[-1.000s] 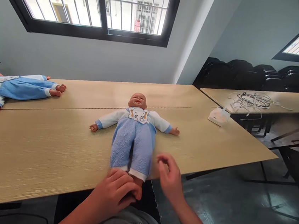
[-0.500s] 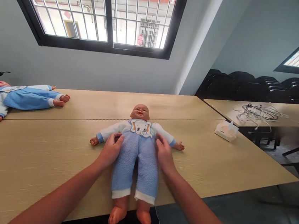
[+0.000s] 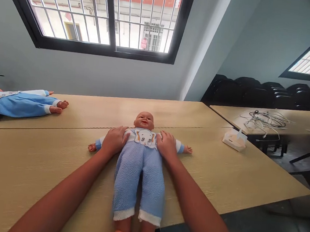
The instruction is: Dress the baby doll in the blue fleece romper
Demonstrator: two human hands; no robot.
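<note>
A baby doll (image 3: 141, 166) lies face up on the wooden table, its head away from me and its arms spread. It wears light-blue fleece trousers and a white top with an elephant face on the bib (image 3: 145, 138). My left hand (image 3: 116, 139) is closed over the doll's sleeve and shoulder on the left, thumb beside the bib. On the other side, my right hand (image 3: 166, 145) is closed around the opposite shoulder and upper sleeve. The doll's small hands show beyond both of mine. My fingertips are partly hidden against the cloth.
A second doll (image 3: 24, 105) in blue and white lies at the far left of the table (image 3: 55, 164). A tissue pack (image 3: 235, 139) sits to the right. Tangled white cables (image 3: 265, 119) rest on another table, with stacked black chairs (image 3: 257, 92) behind.
Both hands have moved up from the doll's waist sides to its shoulders and closed there. The view has shifted slightly, and the doll's feet are now lower in the picture.
</note>
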